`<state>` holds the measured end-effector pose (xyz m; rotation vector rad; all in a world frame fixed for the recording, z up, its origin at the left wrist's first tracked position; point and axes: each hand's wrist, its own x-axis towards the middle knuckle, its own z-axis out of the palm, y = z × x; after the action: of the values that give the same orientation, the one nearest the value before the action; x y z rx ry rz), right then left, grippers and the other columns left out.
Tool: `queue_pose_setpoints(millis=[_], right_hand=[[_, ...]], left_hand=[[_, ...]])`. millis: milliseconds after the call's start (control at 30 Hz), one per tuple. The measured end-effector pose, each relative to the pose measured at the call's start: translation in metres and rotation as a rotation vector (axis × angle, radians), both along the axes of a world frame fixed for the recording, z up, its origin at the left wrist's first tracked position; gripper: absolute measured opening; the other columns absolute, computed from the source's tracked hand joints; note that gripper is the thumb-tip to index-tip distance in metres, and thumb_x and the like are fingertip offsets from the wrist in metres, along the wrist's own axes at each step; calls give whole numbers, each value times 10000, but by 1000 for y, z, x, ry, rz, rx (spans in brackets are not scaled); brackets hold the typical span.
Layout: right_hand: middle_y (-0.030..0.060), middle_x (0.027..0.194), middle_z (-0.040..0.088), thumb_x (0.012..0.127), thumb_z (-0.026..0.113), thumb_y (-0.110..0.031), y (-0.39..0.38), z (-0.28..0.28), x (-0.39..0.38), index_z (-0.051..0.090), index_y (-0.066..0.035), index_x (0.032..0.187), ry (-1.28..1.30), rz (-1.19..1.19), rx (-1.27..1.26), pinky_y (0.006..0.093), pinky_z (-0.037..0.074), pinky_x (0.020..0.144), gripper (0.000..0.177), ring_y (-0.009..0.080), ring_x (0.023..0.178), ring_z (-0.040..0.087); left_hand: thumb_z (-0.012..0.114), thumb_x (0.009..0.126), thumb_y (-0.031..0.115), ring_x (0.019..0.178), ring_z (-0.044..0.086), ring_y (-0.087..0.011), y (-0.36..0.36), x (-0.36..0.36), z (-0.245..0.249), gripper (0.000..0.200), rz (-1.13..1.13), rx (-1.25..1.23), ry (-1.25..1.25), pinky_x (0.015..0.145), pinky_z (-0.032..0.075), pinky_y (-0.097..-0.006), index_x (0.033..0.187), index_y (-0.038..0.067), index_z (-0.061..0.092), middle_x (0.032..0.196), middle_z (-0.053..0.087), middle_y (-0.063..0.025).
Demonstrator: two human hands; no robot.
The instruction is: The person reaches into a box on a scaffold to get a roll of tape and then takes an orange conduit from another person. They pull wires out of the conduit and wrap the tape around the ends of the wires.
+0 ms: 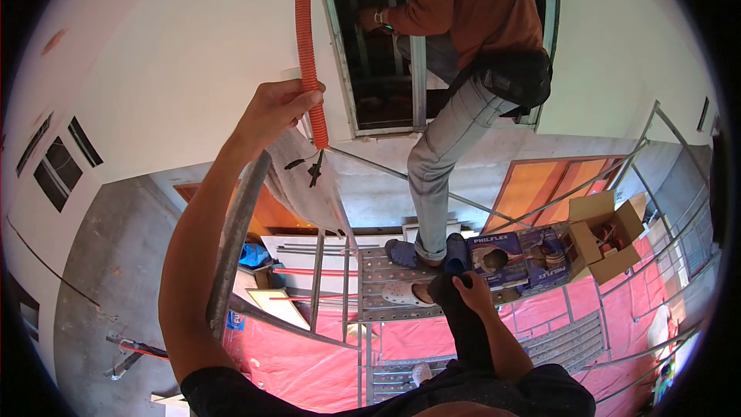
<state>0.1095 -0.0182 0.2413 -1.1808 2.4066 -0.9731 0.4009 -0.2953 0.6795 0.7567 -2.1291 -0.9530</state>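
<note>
An orange corrugated tube (305,23) hangs down from the top of the view. My left hand (289,106), raised in front of the white wall, is closed around it near its lower end. Dark wires (316,170) stick out of that end, just below my fingers. Lower down, my right hand (472,292) rests at my bent knee (451,301), its thumb over the dark trouser cloth. The fingers of that hand are partly hidden, and whether they grip the cloth is unclear.
A co-worker (478,69) straddles the window frame (418,85), one foot on the perforated platform (374,286). Philflex boxes (494,259) and an open carton (610,235) sit there. Scaffold tubes (239,224) stand left and right. Red sheeting (301,355) lies far below.
</note>
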Motion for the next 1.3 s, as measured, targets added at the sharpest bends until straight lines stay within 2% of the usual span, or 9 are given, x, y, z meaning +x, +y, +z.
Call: queue_pose_setpoints(millis=[33, 1033, 1133, 1300], right_hand=[[209, 1094, 642, 823, 634, -553, 0, 1, 0, 617, -54, 1131, -4, 1, 10, 475, 469, 903, 587, 392, 1053, 592], [228, 1004, 664, 827, 652, -522, 0, 6, 2, 643, -17, 1063, 0, 17, -53, 462, 491, 849, 558, 398, 983, 625], [225, 987, 666, 826, 654, -522, -1, 5, 1, 644, -17, 1061, 7, 20, -64, 461, 495, 838, 557, 400, 966, 629], [225, 1022, 662, 827, 651, -519, 0, 5, 1, 637, -11, 1076, -6, 25, -51, 457, 490, 856, 565, 394, 990, 623]], left_hand=[[656, 913, 325, 646, 443, -65, -1, 1, 0, 399, -1, -3, -22, 589, 405, -215, 1153, 6, 658, 881, 635, -1], [667, 894, 381, 647, 450, -63, -4, 1, -1, 421, -8, -8, -20, 579, 405, -212, 1135, 37, 673, 882, 643, 4], [680, 898, 345, 589, 364, -72, 1, -1, 0, 392, -7, -11, 35, 551, 345, -246, 1101, 9, 690, 642, 480, 36], [680, 899, 344, 593, 372, -74, 4, -2, 0, 388, 6, -19, 35, 562, 359, -247, 1101, 13, 691, 654, 501, 32]])
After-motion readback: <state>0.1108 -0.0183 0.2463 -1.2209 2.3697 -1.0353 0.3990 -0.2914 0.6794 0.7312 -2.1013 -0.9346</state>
